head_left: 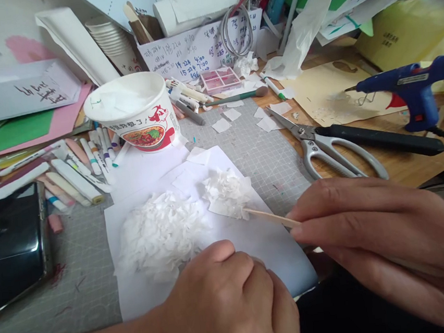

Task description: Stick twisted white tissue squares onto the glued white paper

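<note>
My right hand (373, 230) pinches a thin flat wooden stick (272, 218). The stick's far tip touches the lower right edge of a small cluster of crumpled white paper pieces (227, 191). Left of that, a larger fluffy mound of white paper pieces (165, 232) covers part of a white sheet (246, 250). My left hand (237, 290) is closed in a fist over the sheet's near part, just below the mound. Its fingertips are curled under, so anything in them is hidden.
A paper bucket (138, 111) with white paper inside stands behind the sheet. Scissors (322, 144), a black-handled tool (384, 138) and a blue glue gun (414, 88) lie right. Markers (98, 152) and a dark phone-like object (13, 244) are left. Paper squares (227, 119) dot the cutting mat (268, 157).
</note>
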A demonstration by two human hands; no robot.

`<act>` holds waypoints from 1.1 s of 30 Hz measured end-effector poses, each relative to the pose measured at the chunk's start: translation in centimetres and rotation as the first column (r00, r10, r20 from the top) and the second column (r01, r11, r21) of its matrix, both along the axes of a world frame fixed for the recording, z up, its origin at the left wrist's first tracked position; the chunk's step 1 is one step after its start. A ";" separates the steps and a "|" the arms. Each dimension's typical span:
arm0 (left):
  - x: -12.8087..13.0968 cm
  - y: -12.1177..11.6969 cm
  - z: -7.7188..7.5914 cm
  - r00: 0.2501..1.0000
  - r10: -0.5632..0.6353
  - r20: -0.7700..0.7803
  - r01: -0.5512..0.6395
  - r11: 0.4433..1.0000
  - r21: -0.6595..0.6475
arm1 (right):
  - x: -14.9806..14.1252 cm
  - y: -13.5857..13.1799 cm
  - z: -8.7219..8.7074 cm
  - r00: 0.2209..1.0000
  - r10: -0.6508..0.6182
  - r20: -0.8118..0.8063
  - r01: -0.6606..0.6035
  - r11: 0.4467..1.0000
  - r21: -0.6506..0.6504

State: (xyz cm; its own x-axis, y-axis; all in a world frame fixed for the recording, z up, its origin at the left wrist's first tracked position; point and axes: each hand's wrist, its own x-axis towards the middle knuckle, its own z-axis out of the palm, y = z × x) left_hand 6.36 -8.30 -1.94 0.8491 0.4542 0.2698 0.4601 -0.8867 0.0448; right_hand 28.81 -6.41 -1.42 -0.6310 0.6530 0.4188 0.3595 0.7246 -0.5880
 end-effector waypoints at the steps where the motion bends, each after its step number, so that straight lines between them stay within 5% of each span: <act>1: 0.1 0.0 -0.1 1.000 0.010 0.001 -0.010 1.000 0.002 | 0.1 -0.3 0.0 1.000 -0.017 -0.022 0.017 1.000 0.004; 4: 0.2 -0.1 -0.3 1.000 0.018 0.011 -0.019 1.000 0.010 | 0.0 -0.7 -0.1 0.999 -0.041 -0.020 0.042 0.999 0.032; 9: 0.2 -0.3 -0.1 1.000 0.022 0.003 -0.022 1.000 0.022 | -0.4 0.1 -0.1 0.991 0.102 0.084 -0.101 0.995 -0.014; 27: 0.0 -0.3 -0.7 1.000 -0.010 0.009 0.010 0.998 0.068 | -1.0 0.5 0.2 0.991 0.084 0.100 -0.094 0.991 0.098; 33: -0.2 -0.1 0.3 0.999 -0.049 0.023 0.050 0.998 -0.032 | 1.1 0.4 1.7 0.997 -0.058 -0.058 0.061 0.997 0.054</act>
